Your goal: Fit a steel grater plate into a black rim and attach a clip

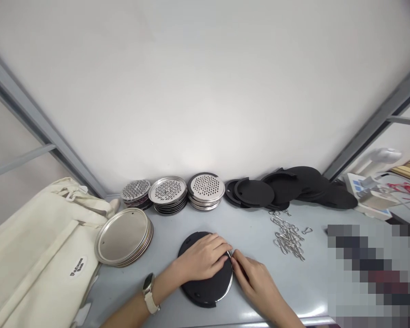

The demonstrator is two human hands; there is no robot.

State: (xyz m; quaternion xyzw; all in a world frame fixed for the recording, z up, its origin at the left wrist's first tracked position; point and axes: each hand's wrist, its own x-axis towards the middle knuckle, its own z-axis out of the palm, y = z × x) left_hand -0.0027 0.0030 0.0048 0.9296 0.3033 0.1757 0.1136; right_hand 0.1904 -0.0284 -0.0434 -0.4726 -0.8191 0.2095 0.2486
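Observation:
A black round disc [210, 287] lies on the table in front of me, with a shiny metal edge showing along its right side. My left hand [203, 256] rests over its top, fingers bent towards the right rim and holding it. At that rim my right hand [254, 278] is closed in a pinch, its fingertips meeting those of the left. A small glint of metal shows between the hands; whether it is a clip or part of the edge is hidden. To the right lies a loose pile of silver wire clips [289, 241].
Along the wall stand stacks of perforated metal grater discs [167, 190] and overlapping black discs [256, 193]. Plain metal discs [123, 237] are stacked at left, beside a cream bag [44, 255]. Grey frame posts [372, 123] rise on both sides. A pixelated patch covers the lower right.

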